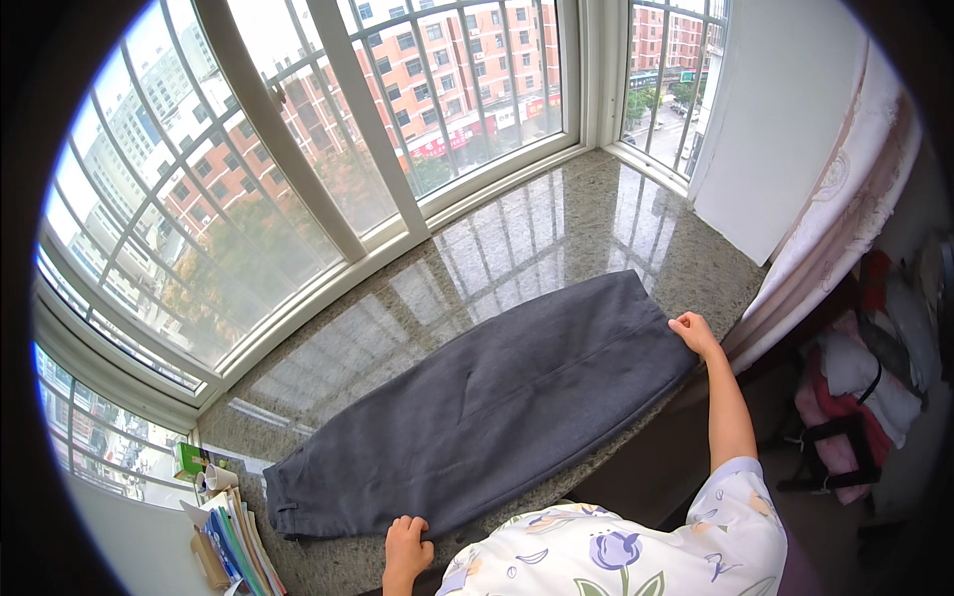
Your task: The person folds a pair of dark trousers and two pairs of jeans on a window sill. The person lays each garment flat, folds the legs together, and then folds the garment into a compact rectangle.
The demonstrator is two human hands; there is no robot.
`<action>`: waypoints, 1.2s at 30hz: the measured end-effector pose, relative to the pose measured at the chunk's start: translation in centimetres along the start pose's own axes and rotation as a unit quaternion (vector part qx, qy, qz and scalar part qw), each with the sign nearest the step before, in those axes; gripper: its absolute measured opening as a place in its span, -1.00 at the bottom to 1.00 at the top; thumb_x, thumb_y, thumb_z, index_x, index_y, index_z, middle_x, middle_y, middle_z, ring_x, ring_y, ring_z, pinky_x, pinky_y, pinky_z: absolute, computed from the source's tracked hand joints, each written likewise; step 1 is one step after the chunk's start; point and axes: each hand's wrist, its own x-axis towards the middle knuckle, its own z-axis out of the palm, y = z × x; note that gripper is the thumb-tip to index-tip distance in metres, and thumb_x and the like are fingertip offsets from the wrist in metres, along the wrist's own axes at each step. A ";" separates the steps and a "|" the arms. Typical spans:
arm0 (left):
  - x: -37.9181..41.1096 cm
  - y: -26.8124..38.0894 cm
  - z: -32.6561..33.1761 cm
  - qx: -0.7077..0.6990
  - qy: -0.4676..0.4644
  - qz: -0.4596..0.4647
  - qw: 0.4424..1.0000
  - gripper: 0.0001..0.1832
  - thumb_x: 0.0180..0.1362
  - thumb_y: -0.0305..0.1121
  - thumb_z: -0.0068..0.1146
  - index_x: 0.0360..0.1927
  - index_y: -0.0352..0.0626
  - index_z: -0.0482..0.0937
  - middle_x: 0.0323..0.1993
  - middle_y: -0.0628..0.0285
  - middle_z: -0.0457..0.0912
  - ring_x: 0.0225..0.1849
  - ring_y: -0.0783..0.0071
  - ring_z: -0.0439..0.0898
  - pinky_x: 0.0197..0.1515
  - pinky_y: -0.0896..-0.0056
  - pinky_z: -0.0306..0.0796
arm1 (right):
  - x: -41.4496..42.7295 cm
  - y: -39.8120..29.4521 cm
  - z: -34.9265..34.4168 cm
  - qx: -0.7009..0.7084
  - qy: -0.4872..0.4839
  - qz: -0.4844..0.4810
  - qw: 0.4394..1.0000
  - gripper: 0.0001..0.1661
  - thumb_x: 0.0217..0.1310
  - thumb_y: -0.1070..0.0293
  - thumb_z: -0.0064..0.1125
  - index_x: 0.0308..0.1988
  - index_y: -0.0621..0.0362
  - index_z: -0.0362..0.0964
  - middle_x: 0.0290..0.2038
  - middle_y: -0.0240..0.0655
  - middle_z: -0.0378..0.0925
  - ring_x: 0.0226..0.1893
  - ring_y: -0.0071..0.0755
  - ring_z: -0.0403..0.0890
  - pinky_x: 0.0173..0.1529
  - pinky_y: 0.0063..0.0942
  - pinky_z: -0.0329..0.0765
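A dark grey garment [492, 402] with a waistband and belt loop lies flat across a polished stone window ledge [373, 343]. It is either a skirt or folded trousers; I cannot tell which. Its waistband is at the left, its wide hem at the right, and a long seam and a short slanted line show on the upper face. At the right end, my right hand [695, 334] pinches the hem corner between thumb and fingers. My left hand [408, 550] rests with curled fingers at the near edge, not far from the waistband. Whether it grips the cloth is hidden.
Books and folders [231, 540] stand at the lower left beside paper rolls [218, 477] and a green box [189, 461]. Barred windows [447, 104] border the ledge's far side. A pale curtain [827, 201] hangs at the right, near piled cloth items [850, 395].
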 end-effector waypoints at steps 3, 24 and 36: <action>0.9 0.7 -2.1 -0.046 -0.086 -0.060 0.993 -0.73 -0.23 -0.23 0.23 -0.49 -0.15 0.47 -0.43 0.17 0.41 -0.30 0.22 0.42 -0.24 0.28 0.28 | 1.8 -2.3 0.1 -0.026 -0.117 0.089 0.989 -0.38 -0.06 -0.08 0.22 -0.50 0.42 0.50 -0.56 -0.14 0.54 -0.57 -0.32 0.54 -0.38 -0.37 0.46; 8.1 -5.4 1.1 0.109 0.167 -0.188 0.962 -0.44 0.02 -0.08 0.02 0.15 0.11 0.31 0.26 0.06 0.09 0.30 0.07 0.00 0.22 -0.25 -0.18 | 4.9 -4.0 -0.3 0.175 -0.215 0.098 0.956 -0.67 0.09 0.25 0.14 -0.20 0.24 0.40 -0.29 -0.32 0.53 -0.34 -0.51 0.53 -0.25 -0.48 0.48; 5.3 -12.7 -3.2 0.104 0.434 -0.349 0.824 -0.52 0.01 -0.16 0.11 0.00 -0.13 0.38 0.11 0.00 0.23 0.15 0.03 0.19 0.12 -0.01 0.11 | 3.5 -6.7 0.9 0.202 -0.252 0.150 0.934 -0.37 0.12 -0.09 0.03 -0.23 0.38 0.45 -0.31 -0.21 0.55 -0.36 -0.37 0.58 -0.23 -0.43 0.51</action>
